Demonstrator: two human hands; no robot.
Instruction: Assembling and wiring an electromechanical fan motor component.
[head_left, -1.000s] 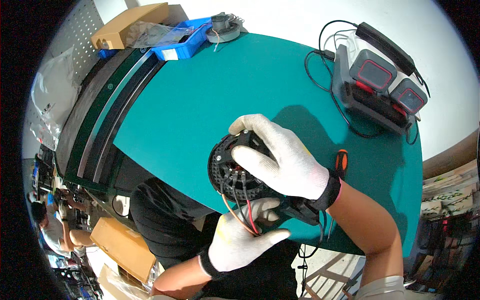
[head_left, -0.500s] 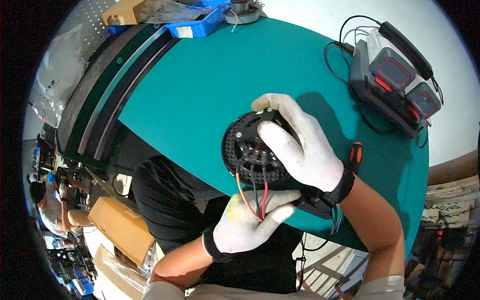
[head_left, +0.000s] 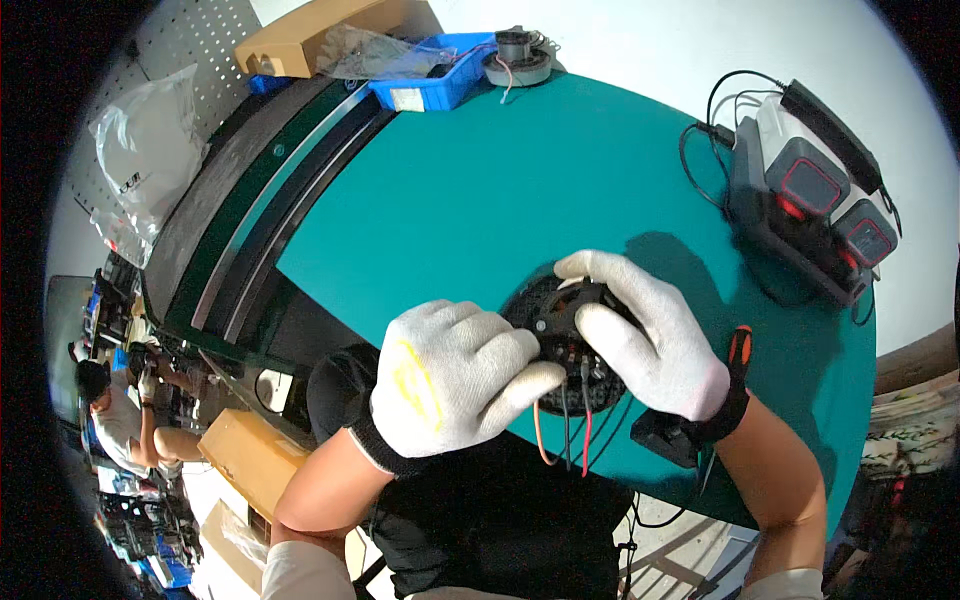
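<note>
A round black part (head_left: pixel 562 318) with a ribbed rim and an open, spoked-looking centre is held over the near edge of the green tabletop. Orange (head_left: pixel 541 435), dark and red (head_left: pixel 587 435) wires hang loose from its near side. My right hand (head_left: pixel 655 345), in a white knit glove, grips the part from the right, fingers over the far side and thumb across the top. My left hand (head_left: pixel 440 375), in a matching glove with a yellow stain, is closed against the left side, thumb by the wire roots. Whatever its curled fingers pinch is hidden.
Beside my right wrist lie a black block (head_left: pixel 665 438) and an orange-and-black handle (head_left: pixel 740 350). A dark device with grey-and-red modules and cables (head_left: pixel 800 210) stands far right. At the back are a blue bin (head_left: pixel 430 92) and a motor-like part (head_left: pixel 516 66). Another person (head_left: pixel 125 420) sits far left.
My left hand has let go of the wires below and risen to the part's left side, its fingers curled. The wires now dangle free. My right hand keeps its grip; the view has shifted.
</note>
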